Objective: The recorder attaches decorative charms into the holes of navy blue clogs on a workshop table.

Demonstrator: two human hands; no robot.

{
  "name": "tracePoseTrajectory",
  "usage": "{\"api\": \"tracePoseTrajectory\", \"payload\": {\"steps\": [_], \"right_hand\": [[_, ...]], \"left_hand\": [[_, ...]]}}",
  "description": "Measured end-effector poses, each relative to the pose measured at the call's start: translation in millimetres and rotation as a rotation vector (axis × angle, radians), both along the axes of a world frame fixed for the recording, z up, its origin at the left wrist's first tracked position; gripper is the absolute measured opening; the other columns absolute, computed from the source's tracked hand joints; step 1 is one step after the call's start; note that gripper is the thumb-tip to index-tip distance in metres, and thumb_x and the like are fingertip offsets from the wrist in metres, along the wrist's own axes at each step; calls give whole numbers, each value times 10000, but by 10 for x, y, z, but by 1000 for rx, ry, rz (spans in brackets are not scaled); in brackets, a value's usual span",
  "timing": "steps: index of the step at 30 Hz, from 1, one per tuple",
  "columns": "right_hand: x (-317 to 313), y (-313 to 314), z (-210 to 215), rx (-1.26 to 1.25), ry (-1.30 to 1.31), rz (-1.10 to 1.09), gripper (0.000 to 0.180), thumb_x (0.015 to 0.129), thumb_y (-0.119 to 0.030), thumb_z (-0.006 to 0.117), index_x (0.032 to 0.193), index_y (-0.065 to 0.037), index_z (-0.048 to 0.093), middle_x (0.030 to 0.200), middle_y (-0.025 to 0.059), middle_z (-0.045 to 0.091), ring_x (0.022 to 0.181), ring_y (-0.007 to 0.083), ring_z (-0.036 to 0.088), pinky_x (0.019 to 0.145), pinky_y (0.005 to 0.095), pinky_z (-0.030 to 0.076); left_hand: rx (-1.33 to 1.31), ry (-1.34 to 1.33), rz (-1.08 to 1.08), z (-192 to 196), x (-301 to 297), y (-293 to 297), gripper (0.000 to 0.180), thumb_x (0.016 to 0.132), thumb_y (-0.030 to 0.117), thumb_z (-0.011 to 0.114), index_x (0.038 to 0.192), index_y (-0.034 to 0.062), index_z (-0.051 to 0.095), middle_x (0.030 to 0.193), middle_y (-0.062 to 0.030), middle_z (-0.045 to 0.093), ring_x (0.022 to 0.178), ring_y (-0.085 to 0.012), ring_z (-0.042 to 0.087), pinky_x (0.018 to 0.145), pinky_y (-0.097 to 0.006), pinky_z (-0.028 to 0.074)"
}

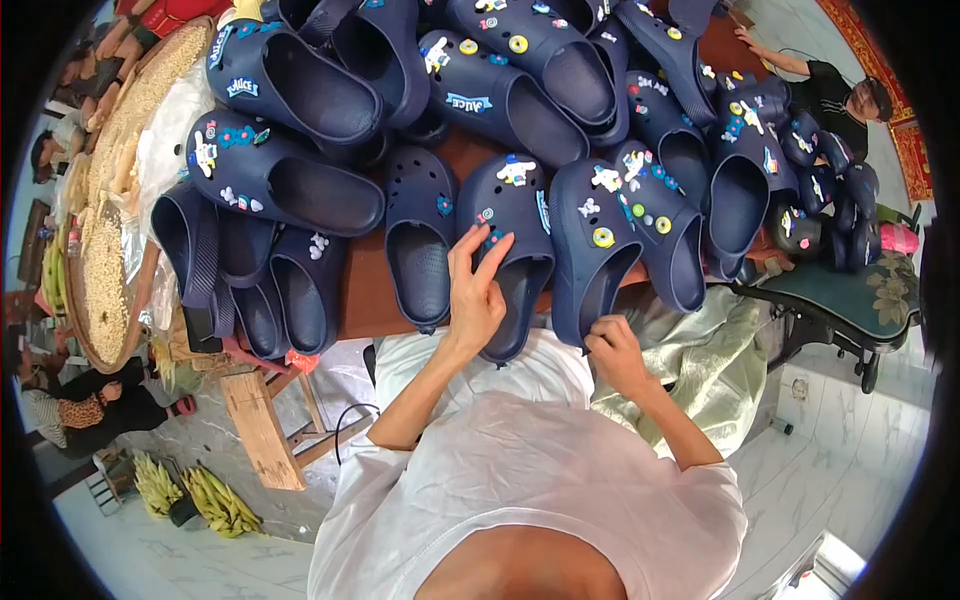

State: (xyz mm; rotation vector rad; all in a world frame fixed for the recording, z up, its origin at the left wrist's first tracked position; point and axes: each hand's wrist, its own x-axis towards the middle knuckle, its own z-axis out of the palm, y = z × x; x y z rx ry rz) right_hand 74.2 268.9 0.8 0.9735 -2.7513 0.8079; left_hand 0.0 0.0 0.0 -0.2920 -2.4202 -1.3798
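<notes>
Navy clogs with colourful charms crowd the table before me. My left hand (478, 300) lies over the middle clog (512, 205), its two foremost fingers spread in a V and their tips by a small blue flower charm (493, 236). That clog also bears a white figure charm and a blue tag. My right hand (617, 352) is closed, with bent fingers at the heel end of the clog to its right (572, 240); what lies inside its grip is hidden. To the left of my left hand is a clog (415, 190) with one flower charm.
More clogs (310, 75) are piled behind on the brown tabletop (362, 290). A wooden stool (262, 428) stands at left, near green bananas (222, 502). A large round tray (135, 300) holds pale pieces. At right are a dark chair (850, 310) and another person (835, 100).
</notes>
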Motion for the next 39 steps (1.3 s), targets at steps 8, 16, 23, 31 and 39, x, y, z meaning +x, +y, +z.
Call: {"api": "tracePoseTrajectory", "payload": {"steps": [8, 16, 23, 31, 39], "right_hand": [[-86, 38, 193, 140, -166, -20, 347, 684, 57, 624, 1010, -59, 600, 1049, 80, 555, 1055, 316, 561, 941, 441, 472], [-98, -154, 300, 53, -163, -81, 387, 669, 111, 590, 1025, -40, 607, 1025, 103, 589, 1024, 327, 569, 976, 472, 420], [-444, -501, 429, -262, -59, -412, 224, 793, 80, 615, 979, -43, 639, 978, 114, 623, 881, 298, 612, 771, 383, 467], [-1233, -852, 762, -115, -161, -398, 202, 904, -128, 678, 1061, -15, 620, 944, 151, 637, 847, 340, 650, 717, 431, 499], [-1574, -987, 508, 52, -152, -388, 309, 924, -250, 672, 1056, 27, 632, 918, 220, 690, 838, 391, 686, 727, 464, 528]], "left_hand": [[76, -49, 17, 29, 84, 116, 747, 665, -212, 445, 1319, 96, 633, 1405, -201, 449, 1351, -395, 418, 1113, -444, 368], [35, -31, 26, -69, 122, 104, 684, 715, -157, 506, 1346, 86, 601, 1427, -204, 428, 1360, -396, 411, 1124, -451, 362], [80, -26, 7, 87, 232, -88, 510, 834, -30, 628, 1335, 63, 601, 1410, -198, 460, 1298, -385, 481, 1063, -436, 426], [-2, -87, 2, 284, -65, -162, 450, 897, 23, 628, 1344, 22, 585, 1431, -210, 500, 1279, -352, 532, 1052, -394, 438], [-136, -203, -47, 198, -311, -55, 460, 952, 127, 595, 1368, -55, 521, 1475, -261, 438, 1349, -420, 434, 1114, -452, 373]]}}
